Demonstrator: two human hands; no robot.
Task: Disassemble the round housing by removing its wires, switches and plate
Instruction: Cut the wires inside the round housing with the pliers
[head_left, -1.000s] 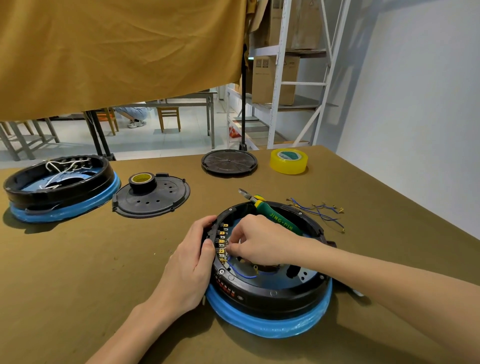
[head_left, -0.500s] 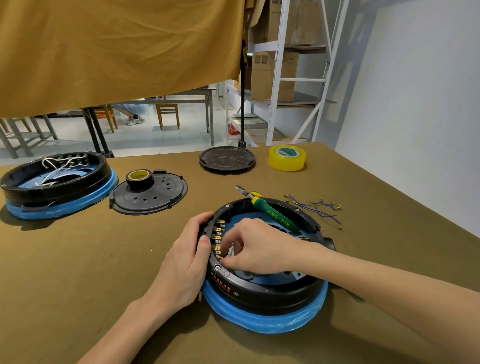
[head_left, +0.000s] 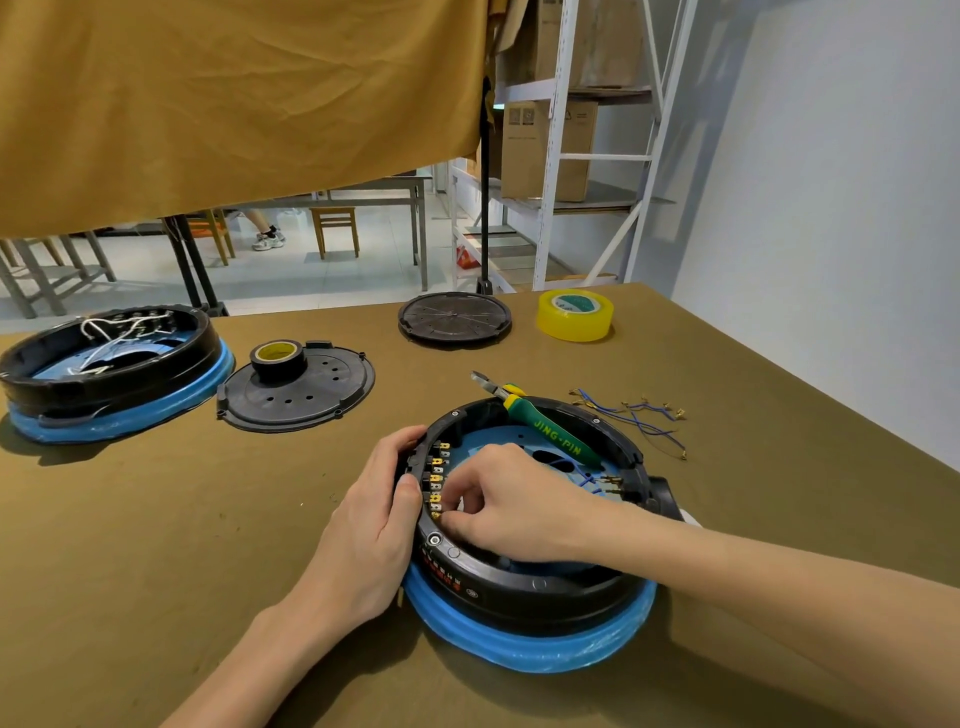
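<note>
Since the earlier frame, right hand (head_left: 511, 499) has slid lower along the brass terminal row (head_left: 436, 480) inside the round black housing on blue foam (head_left: 530, 587), lower centre, fingers (head_left: 457, 519) pinching its lowest terminal, left hand (head_left: 374, 519) gripping the rim beside them.

The round housing (head_left: 524, 582) looks like glossy black plastic, seated on a smooth blue ring (head_left: 524, 642) with a slight sheen. Inside it, the terminals (head_left: 435, 480) show as shiny brass-coloured metal. Across its far rim lie pliers (head_left: 545, 428) with smooth green and yellow plastic grips and dull metal tips. Right of the housing, the loose wires (head_left: 636, 418) have blue plastic sheathing and brass-coloured ends. The table (head_left: 156, 545) under the housing is covered in matt olive cloth. Behind the housing, the yellow tape roll (head_left: 574, 315) looks glossy; the perforated plate (head_left: 296, 392) looks like matt black plastic.
</note>
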